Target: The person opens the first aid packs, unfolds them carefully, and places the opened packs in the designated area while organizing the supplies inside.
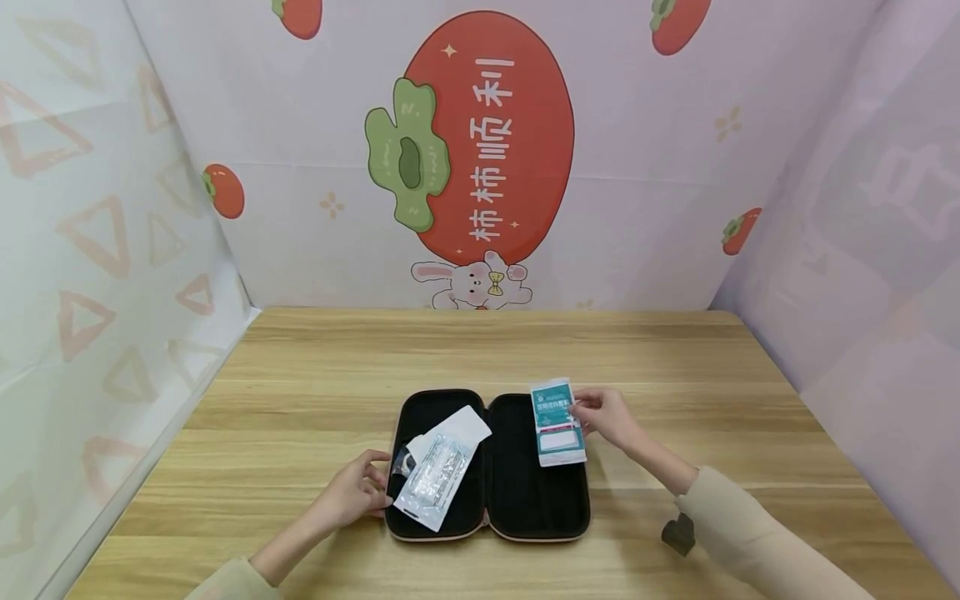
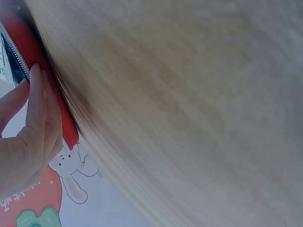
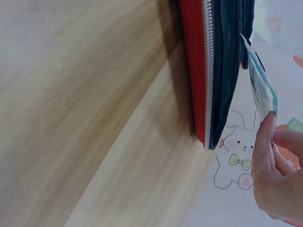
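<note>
An unzipped case (image 1: 517, 504) lies spread on the table, black inside and red outside in the wrist views. My left hand (image 1: 351, 493) holds its left rim; in the left wrist view the fingers (image 2: 53, 120) lie along the red side and the thumb is by the zipper. My right hand (image 1: 609, 417) pinches the right edge of a green-and-white packet (image 1: 558, 454), which is tilted over the case's right half in the right wrist view. In the left half, a white packet with a clear front (image 1: 437, 483) overlaps another white packet (image 1: 472, 423).
A small dark item with a white ring (image 1: 406, 463) shows partly beneath the packets at the case's left. The wooden table (image 1: 330, 342) ends at a printed cloth backdrop (image 1: 615, 242), with cloth walls on both sides. A dark block (image 1: 678, 533) sits beside the right sleeve.
</note>
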Demonstrator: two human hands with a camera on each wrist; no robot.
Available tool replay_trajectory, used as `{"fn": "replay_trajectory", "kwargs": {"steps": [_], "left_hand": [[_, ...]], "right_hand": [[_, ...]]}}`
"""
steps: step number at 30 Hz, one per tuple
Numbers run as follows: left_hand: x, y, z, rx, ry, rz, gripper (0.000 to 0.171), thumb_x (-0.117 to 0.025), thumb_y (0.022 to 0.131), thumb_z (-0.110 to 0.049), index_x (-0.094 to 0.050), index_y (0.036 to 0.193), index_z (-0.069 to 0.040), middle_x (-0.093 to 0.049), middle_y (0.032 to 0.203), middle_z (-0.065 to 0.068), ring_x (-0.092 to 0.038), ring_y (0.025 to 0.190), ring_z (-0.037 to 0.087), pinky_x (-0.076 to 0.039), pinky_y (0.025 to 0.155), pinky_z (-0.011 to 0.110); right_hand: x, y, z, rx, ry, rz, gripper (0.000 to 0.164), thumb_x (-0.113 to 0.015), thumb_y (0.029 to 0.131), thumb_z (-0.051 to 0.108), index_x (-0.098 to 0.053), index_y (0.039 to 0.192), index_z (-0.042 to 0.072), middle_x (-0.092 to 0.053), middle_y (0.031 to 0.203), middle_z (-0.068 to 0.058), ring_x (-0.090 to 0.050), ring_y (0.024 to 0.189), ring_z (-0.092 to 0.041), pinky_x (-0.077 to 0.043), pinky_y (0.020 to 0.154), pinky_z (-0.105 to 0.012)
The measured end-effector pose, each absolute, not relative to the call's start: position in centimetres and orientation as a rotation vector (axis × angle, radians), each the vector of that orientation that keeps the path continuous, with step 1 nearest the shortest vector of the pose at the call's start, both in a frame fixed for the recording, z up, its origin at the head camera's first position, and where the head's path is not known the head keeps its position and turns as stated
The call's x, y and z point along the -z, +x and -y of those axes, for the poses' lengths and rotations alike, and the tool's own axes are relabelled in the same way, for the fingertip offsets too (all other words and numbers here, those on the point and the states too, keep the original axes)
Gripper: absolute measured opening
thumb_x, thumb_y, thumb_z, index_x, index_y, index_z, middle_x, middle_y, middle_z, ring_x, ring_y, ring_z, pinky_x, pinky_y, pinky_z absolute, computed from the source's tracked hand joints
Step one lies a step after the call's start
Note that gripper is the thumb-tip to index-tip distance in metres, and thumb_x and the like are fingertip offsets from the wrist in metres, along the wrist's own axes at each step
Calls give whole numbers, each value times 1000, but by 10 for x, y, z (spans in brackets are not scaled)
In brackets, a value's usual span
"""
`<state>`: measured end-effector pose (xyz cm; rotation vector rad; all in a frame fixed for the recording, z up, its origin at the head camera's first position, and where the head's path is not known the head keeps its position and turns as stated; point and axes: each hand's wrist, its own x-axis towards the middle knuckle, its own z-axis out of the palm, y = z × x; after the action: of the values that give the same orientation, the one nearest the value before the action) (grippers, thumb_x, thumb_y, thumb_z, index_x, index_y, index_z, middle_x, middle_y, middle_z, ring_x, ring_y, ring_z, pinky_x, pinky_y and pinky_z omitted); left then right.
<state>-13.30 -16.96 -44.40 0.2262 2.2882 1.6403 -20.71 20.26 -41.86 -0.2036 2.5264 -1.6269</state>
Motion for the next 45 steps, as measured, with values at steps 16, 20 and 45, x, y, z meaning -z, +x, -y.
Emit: {"fn": "replay_trajectory", "kwargs": {"steps": [16,20,45], "left_hand": [[446,-133,170,-1630,219,-2304,60,-60,65,22,-32,117,18,-46,81,13,-51,61,17,-55,55,33],[447,-134,169,-1627,220,-2310,59,-60,65,22,-32,117,17,-46,80,13,-50,61,17,-55,55,33],[448,-134,170,-1625,222,-2318,58,-59,66,21,-32,117,17,-47,80,13,-51,61,17,-55,55,33]], "right_hand": [[426,-203,-215,1603,-31,-2432,30,-53,80,-7,-48,105,-23,-64,74,-18,-53,51,-8,-53,48,-24],[429,-202,-215,1622,-49,-2417,30,-54,79,-8,-48,105,-24,-64,73,-17,-52,50,-7,-52,47,-22],[435,-210,-193,1539,-25,-2385,32,-57,79,-6,-48,107,-19,-62,69,-11,-54,51,-10,-54,52,-26]]}}
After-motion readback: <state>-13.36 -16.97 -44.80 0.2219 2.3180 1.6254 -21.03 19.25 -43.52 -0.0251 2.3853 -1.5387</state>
